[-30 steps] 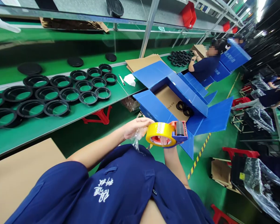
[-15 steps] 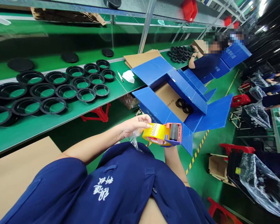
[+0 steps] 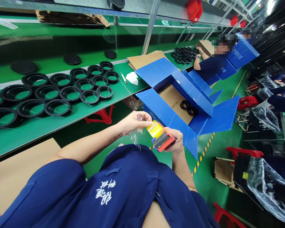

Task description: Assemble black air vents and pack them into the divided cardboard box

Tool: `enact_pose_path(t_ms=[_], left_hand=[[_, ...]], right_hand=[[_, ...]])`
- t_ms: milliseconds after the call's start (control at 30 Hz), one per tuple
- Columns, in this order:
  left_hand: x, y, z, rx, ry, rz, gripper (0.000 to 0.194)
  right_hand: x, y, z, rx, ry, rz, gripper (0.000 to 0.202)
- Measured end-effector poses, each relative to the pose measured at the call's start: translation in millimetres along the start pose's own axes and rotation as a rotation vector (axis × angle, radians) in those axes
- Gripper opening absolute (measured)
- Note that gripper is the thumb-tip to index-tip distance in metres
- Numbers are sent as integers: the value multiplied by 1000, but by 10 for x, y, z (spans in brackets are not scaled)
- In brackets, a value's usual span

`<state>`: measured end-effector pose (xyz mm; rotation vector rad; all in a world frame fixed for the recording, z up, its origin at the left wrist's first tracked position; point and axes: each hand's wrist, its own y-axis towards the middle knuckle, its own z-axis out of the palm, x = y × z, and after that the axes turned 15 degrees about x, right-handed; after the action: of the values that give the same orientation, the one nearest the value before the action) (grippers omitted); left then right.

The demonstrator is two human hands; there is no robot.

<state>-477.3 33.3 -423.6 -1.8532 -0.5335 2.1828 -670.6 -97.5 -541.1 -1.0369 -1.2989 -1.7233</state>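
My right hand (image 3: 177, 139) is wrapped round a red and blue tape dispenser (image 3: 165, 142), which carries a roll of yellow tape (image 3: 155, 128). Thumb and fingers of my left hand (image 3: 135, 123) are pinched together at the far edge of the roll, with crumpled clear film (image 3: 135, 138) hanging from them. Just beyond both hands stands an open blue box (image 3: 166, 106), flaps spread. Inside it, two black rings (image 3: 185, 104) lie on a cardboard sheet (image 3: 172, 98).
Many black rings (image 3: 58, 107) stand in rows on the green bench (image 3: 85, 118) at left. Flat cardboard (image 3: 144, 58) and a white scrap (image 3: 132, 78) lie near the box. A person (image 3: 211, 65) works farther along. A large carton (image 3: 21, 172) is at lower left.
The dispenser has turned and tilted, its roller end now toward my body. My right hand has come into view behind it. My left hand has shifted slightly left and up.
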Motion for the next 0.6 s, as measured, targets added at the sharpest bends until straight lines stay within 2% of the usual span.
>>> enact_pose_path(t_ms=[67, 200, 433, 500, 600], left_hand=[[-89, -30, 22, -4, 34, -18, 37], [-187, -35, 69, -2, 82, -55, 38], [-139, 28, 68, 10, 5, -142, 38], [-105, 34, 71, 32, 20, -96, 39], [-29, 41, 100, -15, 161, 74, 39]], right_hand=[[48, 34, -12, 33, -117, -60, 46], [119, 89, -8, 58, -302, -82, 49], [153, 108, 42, 112, -465, -235, 48], [148, 105, 64, 109, -480, -248, 47], [143, 114, 105, 72, -503, -277, 44]])
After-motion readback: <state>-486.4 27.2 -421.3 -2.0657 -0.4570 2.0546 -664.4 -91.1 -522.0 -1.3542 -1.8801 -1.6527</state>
